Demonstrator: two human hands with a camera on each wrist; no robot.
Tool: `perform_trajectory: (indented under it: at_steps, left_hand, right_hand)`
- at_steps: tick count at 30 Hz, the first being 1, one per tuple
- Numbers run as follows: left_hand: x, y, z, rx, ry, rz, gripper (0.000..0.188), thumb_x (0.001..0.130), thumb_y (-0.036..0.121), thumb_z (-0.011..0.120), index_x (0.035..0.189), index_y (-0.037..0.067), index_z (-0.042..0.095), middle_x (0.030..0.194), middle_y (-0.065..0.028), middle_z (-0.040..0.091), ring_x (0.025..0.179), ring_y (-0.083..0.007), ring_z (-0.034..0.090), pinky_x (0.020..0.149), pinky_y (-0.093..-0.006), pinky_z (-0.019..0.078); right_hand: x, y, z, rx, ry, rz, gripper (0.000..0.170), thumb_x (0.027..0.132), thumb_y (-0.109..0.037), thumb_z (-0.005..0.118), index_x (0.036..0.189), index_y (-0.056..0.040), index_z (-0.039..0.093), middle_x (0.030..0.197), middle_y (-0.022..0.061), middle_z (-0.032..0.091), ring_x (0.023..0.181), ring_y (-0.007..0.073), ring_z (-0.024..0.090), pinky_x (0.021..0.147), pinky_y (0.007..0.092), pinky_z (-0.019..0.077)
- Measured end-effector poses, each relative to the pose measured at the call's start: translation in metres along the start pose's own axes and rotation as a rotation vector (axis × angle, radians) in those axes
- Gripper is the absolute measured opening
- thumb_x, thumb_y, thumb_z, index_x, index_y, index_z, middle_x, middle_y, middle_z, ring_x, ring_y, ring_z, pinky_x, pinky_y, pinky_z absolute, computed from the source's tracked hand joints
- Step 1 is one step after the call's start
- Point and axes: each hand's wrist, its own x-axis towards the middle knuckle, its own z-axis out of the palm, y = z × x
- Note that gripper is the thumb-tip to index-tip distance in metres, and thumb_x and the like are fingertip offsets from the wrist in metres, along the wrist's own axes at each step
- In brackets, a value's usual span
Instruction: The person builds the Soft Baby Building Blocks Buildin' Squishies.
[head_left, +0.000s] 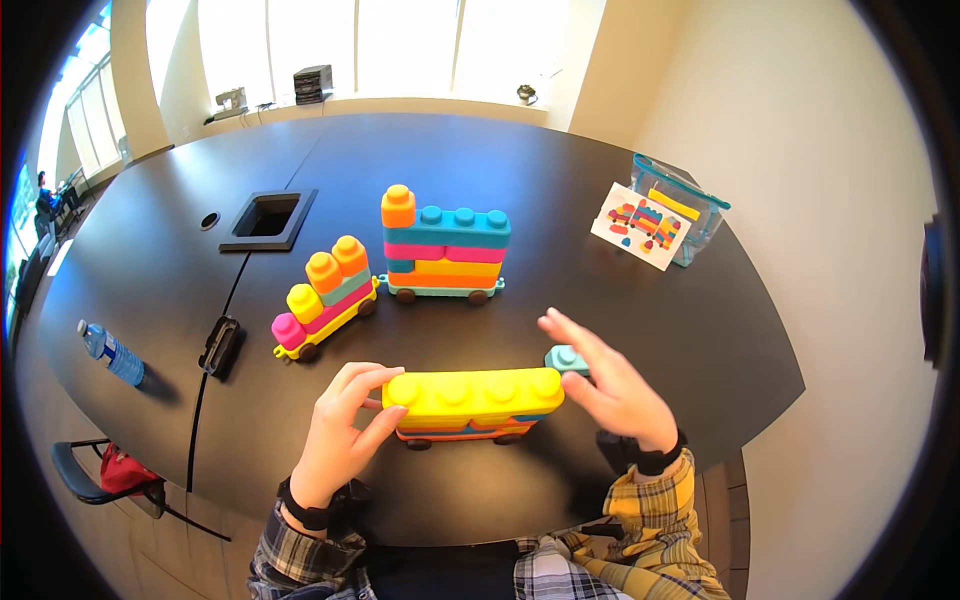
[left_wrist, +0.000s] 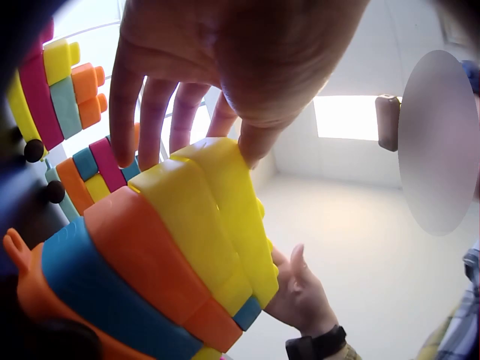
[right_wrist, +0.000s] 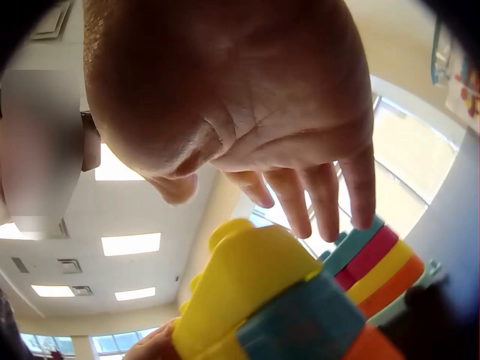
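Observation:
A long yellow brick tops a block wagon with blue and orange layers and dark wheels. My left hand grips the yellow brick's left end, thumb on the near side and fingers beyond. At the opposite end my right hand is raised with its fingers extended, holding nothing; whether its thumb touches the brick I cannot tell. Just beyond that end, partly behind the right hand, lies a small light-teal piece.
Farther back stand a tall block wagon and a stepped one. A picture card leans against a clear, teal-edged bag at back right. On the left are a water bottle, a dark case and a square table opening.

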Motion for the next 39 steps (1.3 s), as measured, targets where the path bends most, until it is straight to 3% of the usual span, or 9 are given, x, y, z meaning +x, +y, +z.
perform_trajectory:
  at_steps: [5, 9, 15, 19, 21, 22, 25, 29, 39]
  left_hand:
    - [0.0, 0.003, 0.001, 0.062, -0.002, 0.038, 0.046, 0.088, 0.006, 0.077, 0.133, 0.004, 0.065, 0.126, -0.0128, 0.066, 0.117, -0.0271, 0.067, 0.093, -0.0375, 0.0583]
    - [0.0, 0.001, 0.005, 0.004, 0.007, 0.055, 0.051, 0.087, 0.007, 0.078, 0.135, 0.005, 0.063, 0.129, -0.0132, 0.066, 0.12, -0.0275, 0.066, 0.096, -0.0385, 0.0572]
    - [0.0, -0.005, 0.007, 0.018, -0.014, 0.057, 0.042, 0.091, 0.007, 0.076, 0.131, 0.004, 0.064, 0.127, -0.012, 0.069, 0.118, -0.0272, 0.068, 0.097, -0.038, 0.0573]
    - [0.0, -0.006, 0.007, -0.004, -0.012, 0.041, 0.04, 0.093, 0.008, 0.077, 0.13, 0.003, 0.064, 0.123, -0.0117, 0.07, 0.115, -0.0265, 0.07, 0.096, -0.038, 0.0575]
    - [0.001, -0.007, 0.008, -0.011, -0.015, 0.029, 0.04, 0.092, 0.009, 0.077, 0.13, 0.003, 0.064, 0.123, -0.0117, 0.07, 0.115, -0.0262, 0.07, 0.096, -0.038, 0.0576]
    - [0.001, -0.007, 0.008, -0.008, -0.014, 0.031, 0.041, 0.092, 0.009, 0.077, 0.13, 0.003, 0.064, 0.123, -0.0117, 0.071, 0.115, -0.0261, 0.07, 0.095, -0.0377, 0.0576]
    - [0.001, -0.005, 0.009, -0.003, -0.016, 0.029, 0.041, 0.092, 0.008, 0.078, 0.13, 0.003, 0.064, 0.123, -0.0119, 0.07, 0.115, -0.0262, 0.07, 0.095, -0.0374, 0.0577]
    - [0.002, -0.005, 0.008, -0.015, -0.02, 0.021, 0.041, 0.092, 0.008, 0.077, 0.131, 0.003, 0.064, 0.124, -0.0125, 0.07, 0.115, -0.0259, 0.07, 0.094, -0.0369, 0.058]
    - [0.002, -0.008, 0.008, -0.026, -0.021, 0.011, 0.043, 0.091, 0.008, 0.079, 0.131, 0.002, 0.064, 0.125, -0.0134, 0.07, 0.115, -0.0255, 0.07, 0.092, -0.036, 0.0587]
  right_hand:
    - [-0.011, 0.079, -0.018, -0.604, -0.022, 0.1, 0.05, 0.092, -0.02, 0.076, 0.139, -0.0056, 0.062, 0.139, 0.0204, 0.064, 0.124, 0.042, 0.063, 0.109, 0.0487, 0.0498]
    - [-0.018, 0.098, -0.015, -0.629, -0.042, 0.188, 0.047, 0.085, -0.011, 0.079, 0.13, -0.005, 0.065, 0.13, 0.0152, 0.068, 0.115, 0.0402, 0.066, 0.1, 0.0466, 0.0555]
    - [-0.017, 0.116, -0.013, -0.597, 0.019, 0.188, 0.048, 0.082, -0.004, 0.077, 0.128, -0.0048, 0.063, 0.127, 0.0164, 0.068, 0.112, 0.0416, 0.067, 0.099, 0.0473, 0.0555]
    - [-0.01, 0.107, -0.012, -0.634, 0.052, 0.216, 0.05, 0.085, -0.006, 0.077, 0.132, -0.0054, 0.062, 0.129, 0.0175, 0.068, 0.114, 0.0412, 0.067, 0.101, 0.0457, 0.055]
    - [-0.001, 0.089, -0.009, -0.384, 0.361, 0.1, 0.05, 0.089, -0.01, 0.078, 0.136, -0.0059, 0.063, 0.13, 0.0162, 0.069, 0.114, 0.0341, 0.069, 0.098, 0.0409, 0.0556]
    - [0.004, 0.072, -0.01, -0.385, 0.36, 0.1, 0.05, 0.089, -0.01, 0.078, 0.136, -0.0059, 0.063, 0.13, 0.0162, 0.069, 0.114, 0.0341, 0.069, 0.098, 0.0409, 0.0556]
    - [0.016, 0.013, -0.004, 0.064, 0.293, -0.088, 0.045, 0.093, -0.013, 0.077, 0.136, -0.0053, 0.066, 0.126, 0.0115, 0.071, 0.108, 0.0218, 0.068, 0.093, 0.0352, 0.0552]
    - [0.026, -0.035, 0.01, -0.163, 0.099, -0.34, 0.046, 0.093, -0.013, 0.078, 0.138, -0.0067, 0.069, 0.121, 0.0167, 0.071, 0.105, 0.0325, 0.071, 0.094, 0.0396, 0.0576]
    - [0.029, -0.037, 0.022, -0.177, 0.079, -0.372, 0.05, 0.089, -0.01, 0.081, 0.138, -0.0098, 0.07, 0.121, 0.0133, 0.071, 0.107, 0.0303, 0.07, 0.092, 0.04, 0.0585]
